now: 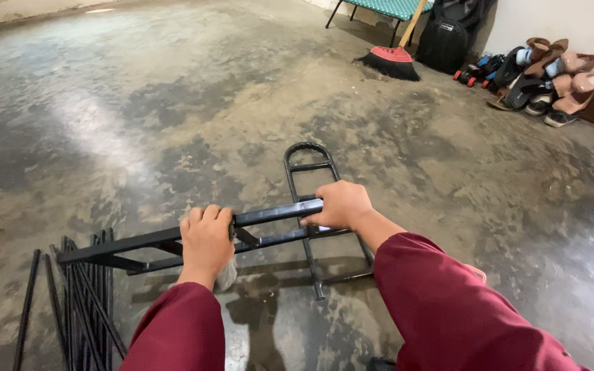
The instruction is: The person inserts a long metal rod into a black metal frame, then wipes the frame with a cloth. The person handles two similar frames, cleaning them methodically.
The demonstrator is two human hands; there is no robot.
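Both hands gripped one black metal frame held above the concrete floor. Head view: the left hand was clenched around the upper bar, with a pale cloth showing beneath it; the right hand was clenched around the same bar's end. A second frame piece with a rounded top lay flat on the floor just beyond. Loose black rods lay bundled at lower left. Both sleeves were maroon. At upper right, a red-headed broom stood near a black backpack with a small pale label, and shoes lined the wall
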